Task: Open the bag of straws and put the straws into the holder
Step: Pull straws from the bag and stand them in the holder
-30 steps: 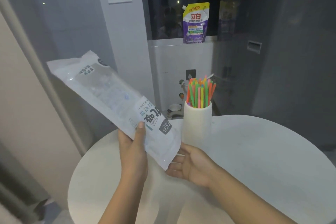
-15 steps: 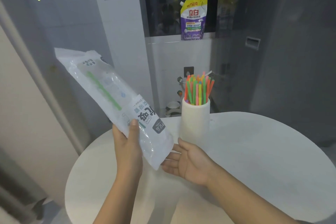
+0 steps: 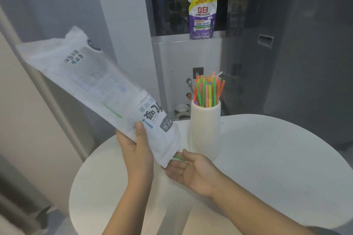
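Crinkled white plastic, the bag of straws [image 3: 99, 89] is held tilted over the near-left part of the round table [image 3: 267, 158], its sealed end raised toward ten o'clock and its open mouth pointing down toward four o'clock. Only one green straw [image 3: 179, 158] appears to remain, its tip just poking out of the mouth; a faint green streak higher inside the bag may be the same straw or another, I cannot tell which. The left hand [image 3: 138, 150] clamps the bag's lower part, thumb on the printed face and fingers behind. The right hand [image 3: 191, 170] waits just below the mouth, palm up and spread wide, holding nothing, with the straw tip at its fingers. The white holder [image 3: 205, 129] stands at twelve o'clock from that hand, already packed with upright coloured straws. My reading: the emptying step is nearly done. Next, the right hand should close on the sliding straw, draw it free, and stand it in the holder among the rest without knocking it.
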Demonstrator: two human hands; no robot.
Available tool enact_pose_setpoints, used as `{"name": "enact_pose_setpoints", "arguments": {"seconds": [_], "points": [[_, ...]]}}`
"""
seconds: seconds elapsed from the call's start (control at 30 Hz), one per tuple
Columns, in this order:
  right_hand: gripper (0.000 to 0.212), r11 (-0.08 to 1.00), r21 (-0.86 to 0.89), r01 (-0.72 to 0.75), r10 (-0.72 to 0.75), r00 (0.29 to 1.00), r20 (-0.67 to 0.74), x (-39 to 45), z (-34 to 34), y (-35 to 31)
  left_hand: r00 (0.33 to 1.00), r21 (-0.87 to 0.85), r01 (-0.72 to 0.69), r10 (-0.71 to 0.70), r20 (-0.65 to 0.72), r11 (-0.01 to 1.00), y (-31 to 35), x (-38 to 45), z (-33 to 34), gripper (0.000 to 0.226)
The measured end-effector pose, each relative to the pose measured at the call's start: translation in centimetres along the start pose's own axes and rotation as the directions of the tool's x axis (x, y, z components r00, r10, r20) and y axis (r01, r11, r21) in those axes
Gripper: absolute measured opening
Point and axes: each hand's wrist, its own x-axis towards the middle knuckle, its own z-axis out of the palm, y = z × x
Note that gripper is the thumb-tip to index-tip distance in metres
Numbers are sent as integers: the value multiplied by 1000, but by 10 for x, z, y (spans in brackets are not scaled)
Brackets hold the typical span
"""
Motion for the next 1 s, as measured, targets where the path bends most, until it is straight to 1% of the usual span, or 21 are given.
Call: {"name": "enact_pose_setpoints", "arguments": {"seconds": [0.07, 0.13, 0.23, 0.33, 0.4, 0.47, 0.53, 0.6, 0.7, 0.73, 0.8, 0.87, 0.93, 1.0], "points": [[23, 980, -144, 140, -155, 983, -98, 2, -3, 0, 999, -18, 32, -33, -28, 999, -2, 3, -3, 32], [22, 899, -339, 277, -341, 928, -149, 1, -3, -2, 994, -85, 87, -92, -57, 993, -2, 6, -5, 34], [16, 704, -564, 431, -593, 795, -132, -5, 3, -4, 972, -235, 185, -213, -100, 954, -2, 10, -7, 35], [15, 546, -648, 531, -739, 670, -74, -14, 8, -4, 937, -350, 265, -326, -129, 899, -3, 13, -10, 29], [15, 465, -647, 605, -799, 601, -12, -21, 10, -7, 897, -413, 337, -422, -131, 846, -4, 14, -12, 23], [17, 372, -641, 671, -853, 520, 50, -28, 14, -12, 844, -491, 404, -521, -124, 772, -5, 15, -14, 29], [20, 281, -633, 722, -892, 439, 105, -35, 18, -19, 802, -547, 444, -587, -110, 710, -5, 16, -14, 37], [26, 168, -639, 751, -922, 349, 168, -42, 20, -27, 787, -564, 459, -609, -101, 687, -6, 16, -14, 38], [36, -28, -663, 748, -948, 191, 256, -52, 24, -47, 779, -566, 476, -621, -83, 673, -7, 15, -12, 38], [39, -66, -663, 746, -952, 152, 265, -54, 26, -55, 776, -565, 483, -626, -78, 669, -8, 14, -12, 38], [39, -94, -673, 734, -961, 111, 255, -57, 31, -70, 768, -558, 498, -637, -73, 664, -10, 11, -11, 38], [30, -109, -695, 711, -967, 86, 239, -61, 36, -86, 764, -551, 509, -642, -63, 661, -11, 10, -9, 38], [23, -138, -740, 658, -968, 68, 241, -65, 44, -101, 767, -548, 513, -640, -53, 660, -12, 10, -8, 39], [22, -179, -779, 601, -969, 30, 246, -70, 53, -116, 766, -548, 513, -641, -56, 661, -12, 11, -8, 40]]}}
